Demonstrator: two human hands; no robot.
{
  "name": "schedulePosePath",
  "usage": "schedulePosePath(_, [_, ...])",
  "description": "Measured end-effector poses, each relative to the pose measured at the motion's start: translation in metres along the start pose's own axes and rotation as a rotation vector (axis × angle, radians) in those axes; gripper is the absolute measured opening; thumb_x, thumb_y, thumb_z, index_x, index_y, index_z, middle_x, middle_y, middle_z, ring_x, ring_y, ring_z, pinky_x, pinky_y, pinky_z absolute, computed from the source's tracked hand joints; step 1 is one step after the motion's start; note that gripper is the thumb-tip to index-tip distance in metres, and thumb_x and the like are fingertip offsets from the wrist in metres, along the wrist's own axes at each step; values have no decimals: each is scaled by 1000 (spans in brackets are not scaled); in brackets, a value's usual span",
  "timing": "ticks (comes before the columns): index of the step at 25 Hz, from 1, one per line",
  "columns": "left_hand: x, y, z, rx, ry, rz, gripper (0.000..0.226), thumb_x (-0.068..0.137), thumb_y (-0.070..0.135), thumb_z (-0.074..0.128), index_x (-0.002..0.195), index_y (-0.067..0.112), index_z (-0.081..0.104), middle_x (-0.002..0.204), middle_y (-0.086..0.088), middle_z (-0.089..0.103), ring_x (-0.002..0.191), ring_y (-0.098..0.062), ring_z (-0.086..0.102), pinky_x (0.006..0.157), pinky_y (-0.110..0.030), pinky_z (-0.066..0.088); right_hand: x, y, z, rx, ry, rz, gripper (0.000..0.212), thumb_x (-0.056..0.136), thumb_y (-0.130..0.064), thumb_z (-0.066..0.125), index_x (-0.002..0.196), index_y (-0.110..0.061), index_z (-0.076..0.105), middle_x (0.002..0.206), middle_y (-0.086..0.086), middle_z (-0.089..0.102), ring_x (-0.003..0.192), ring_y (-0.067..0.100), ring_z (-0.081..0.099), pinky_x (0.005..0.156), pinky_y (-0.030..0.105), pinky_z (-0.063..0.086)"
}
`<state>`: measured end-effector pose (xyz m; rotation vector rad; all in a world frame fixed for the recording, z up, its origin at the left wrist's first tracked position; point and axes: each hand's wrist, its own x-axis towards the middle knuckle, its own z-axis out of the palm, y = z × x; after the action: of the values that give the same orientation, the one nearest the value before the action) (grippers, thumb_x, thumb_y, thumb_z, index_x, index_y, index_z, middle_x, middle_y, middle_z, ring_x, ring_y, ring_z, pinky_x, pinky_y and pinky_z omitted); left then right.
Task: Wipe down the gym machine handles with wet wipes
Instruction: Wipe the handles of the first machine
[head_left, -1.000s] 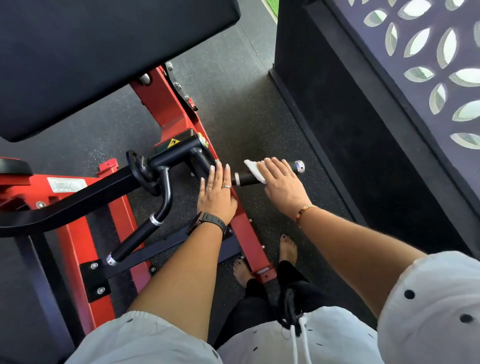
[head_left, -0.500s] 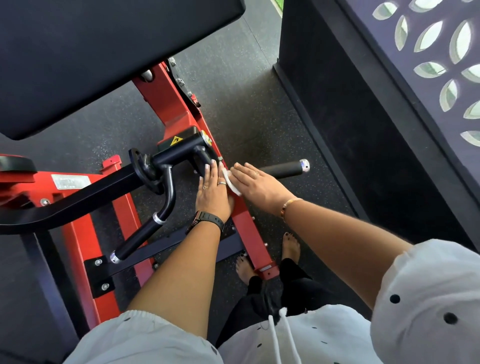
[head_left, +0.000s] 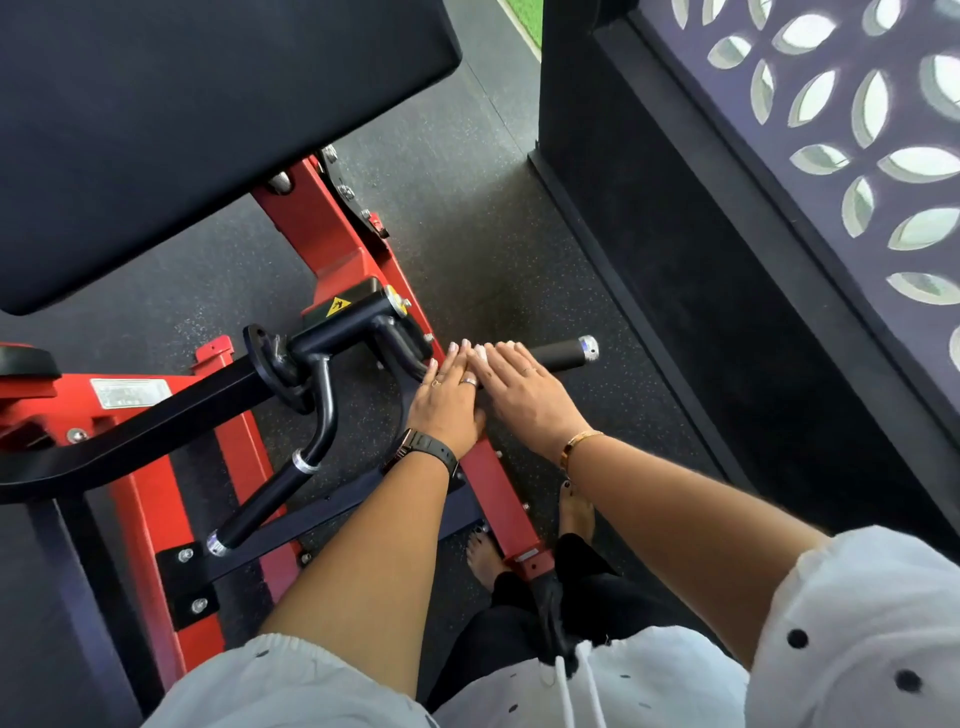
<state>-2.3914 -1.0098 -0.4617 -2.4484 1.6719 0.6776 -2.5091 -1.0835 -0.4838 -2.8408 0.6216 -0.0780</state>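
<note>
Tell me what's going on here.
A person stands over a red gym machine, cleaning one of its black handles. The right hand lies over the inner part of the handle, pressing a white wipe that just shows by the fingers. The left hand lies flat right beside it, near the handle's root. The handle's capped outer end is bare. A second handle, lower left, is untouched.
</note>
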Motion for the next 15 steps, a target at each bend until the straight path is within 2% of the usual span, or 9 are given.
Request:
schedulePosePath(4, [-2, 1, 0, 6, 9, 2, 75, 94, 22, 46, 153, 14, 0, 161, -3, -4, 148, -15, -8, 120, -34, -4, -23, 34, -8, 4, -22, -76, 70, 76, 4, 41, 145, -4, 33, 146, 12, 43, 137, 27, 34, 113, 43, 24])
schedulePosePath(5, [-2, 2, 0, -1, 13, 6, 74, 94, 20, 43, 153, 14, -1, 161, -3, -4, 148, -15, -8, 120, -35, -3, -32, 46, -10, 28, -6, -12, 72, 76, 8, 39, 146, -5, 30, 148, 10, 39, 140, 23, 27, 115, 43, 24])
schedulePosePath(7, [-4, 4, 1, -12, 22, 10, 73, 93, 18, 40, 153, 14, -2, 161, -2, -4, 148, -15, -7, 120, -35, -4, -39, 63, -11, 88, 19, 218, 66, 84, 10, 38, 147, -5, 26, 151, 10, 35, 143, 19, 18, 119, 37, 13])
schedulePosePath(8, [-5, 5, 1, -13, 22, 9, 73, 93, 18, 40, 153, 14, -2, 161, -2, -5, 148, -15, -7, 120, -34, -5, -34, 63, -10, 107, 23, 305, 59, 89, 6, 37, 147, -6, 29, 150, 11, 37, 144, 21, 19, 119, 34, 6])
schedulePosePath(10, [-6, 6, 2, -5, 16, 2, 74, 94, 19, 42, 153, 13, -3, 161, -3, -6, 148, -15, -8, 120, -34, -5, -12, 45, -11, 127, 24, 355, 47, 95, -5, 32, 141, -7, 40, 144, 13, 45, 141, 27, 29, 118, 35, 6])
schedulePosePath(13, [-6, 8, -1, 6, 12, -14, 75, 97, 22, 45, 152, 12, -4, 161, -4, -7, 148, -16, -8, 118, -33, -7, 3, 7, -7, 142, -66, 194, 55, 91, -14, 20, 140, -3, 41, 144, 17, 43, 139, 31, 31, 115, 37, 5])
schedulePosePath(15, [-5, 9, -3, -13, 8, -21, 74, 96, 20, 44, 152, 13, -4, 161, -3, -6, 148, -15, -8, 118, -33, -7, -12, 12, -6, 98, -57, 45, 56, 89, -3, 41, 144, -5, 36, 149, 14, 36, 142, 29, 26, 116, 38, 3])
